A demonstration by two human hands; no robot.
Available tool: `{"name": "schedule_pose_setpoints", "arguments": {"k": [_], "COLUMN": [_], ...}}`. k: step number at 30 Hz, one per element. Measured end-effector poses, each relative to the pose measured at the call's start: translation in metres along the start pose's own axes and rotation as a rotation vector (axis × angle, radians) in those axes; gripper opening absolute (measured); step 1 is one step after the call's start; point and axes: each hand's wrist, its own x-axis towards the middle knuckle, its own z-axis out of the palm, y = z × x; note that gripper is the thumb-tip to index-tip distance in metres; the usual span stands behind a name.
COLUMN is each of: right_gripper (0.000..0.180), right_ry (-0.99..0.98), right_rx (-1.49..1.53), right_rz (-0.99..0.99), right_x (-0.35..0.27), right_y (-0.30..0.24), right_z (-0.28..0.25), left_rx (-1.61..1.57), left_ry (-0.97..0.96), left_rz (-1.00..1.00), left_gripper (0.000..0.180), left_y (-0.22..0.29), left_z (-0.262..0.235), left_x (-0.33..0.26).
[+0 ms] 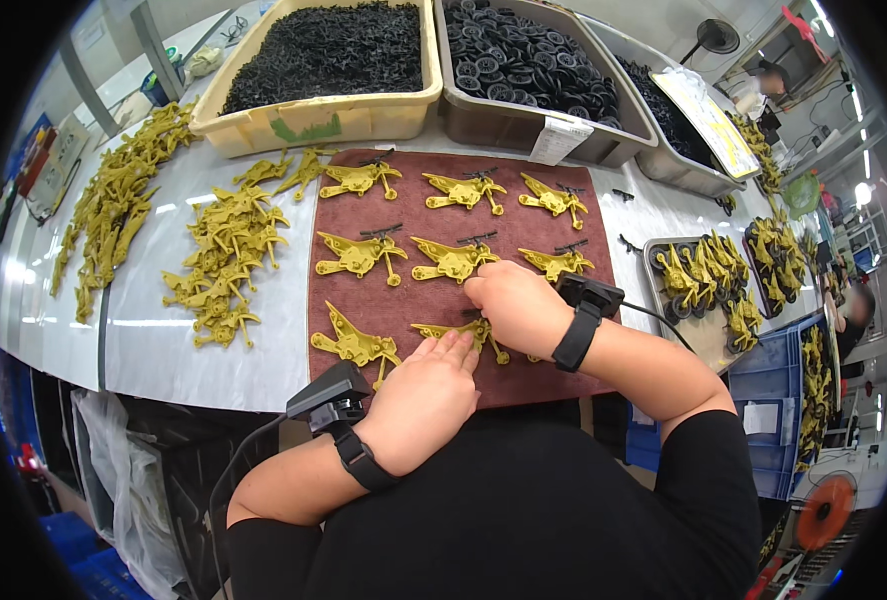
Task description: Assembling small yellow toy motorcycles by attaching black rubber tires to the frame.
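Yellow plastic toy plane bodies lie in rows on a brown mat [414, 215]. My left hand [424, 395] rests flat at the mat's near edge, its fingertips touching one yellow body [454, 332]. My right hand [509, 305] is curled over the same body from the right, fingers pinched at its top; what they grip is hidden. Another yellow body [354, 345] lies just left of my left hand. Some bodies in the far rows carry a small black part [476, 238]. Both wrists wear black bands with small devices.
A loose pile of yellow bodies [226, 250] lies left of the mat, more [114, 200] at far left. Bins of black parts [329, 50] and black wheels [529, 60] stand behind. A metal tray [664, 300] with finished pieces sits right, above a blue crate [779, 375].
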Motion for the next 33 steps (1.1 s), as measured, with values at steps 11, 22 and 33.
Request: {"name": "schedule_pose_setpoints", "arguments": {"k": [11, 22, 33], "right_gripper": [0.009, 0.008, 0.028], "right_ry": [-0.016, 0.127, 0.301], "right_rx": [-0.194, 0.300, -0.309], "right_rz": [0.009, 0.007, 0.732], "right_x": [0.003, -0.021, -0.074], "right_y": [-0.018, 0.022, 0.154], "right_z": [0.006, 0.009, -0.048], "left_rx": [-0.032, -0.072, -0.156], "left_ry": [-0.040, 0.021, 0.038], "left_rz": [-0.029, 0.033, 0.057], "left_gripper": [0.046, 0.047, 0.046], "left_y": [0.004, -0.003, -0.008], "left_z": [-0.002, 0.000, 0.003], "left_x": [0.004, -0.004, -0.010]}}
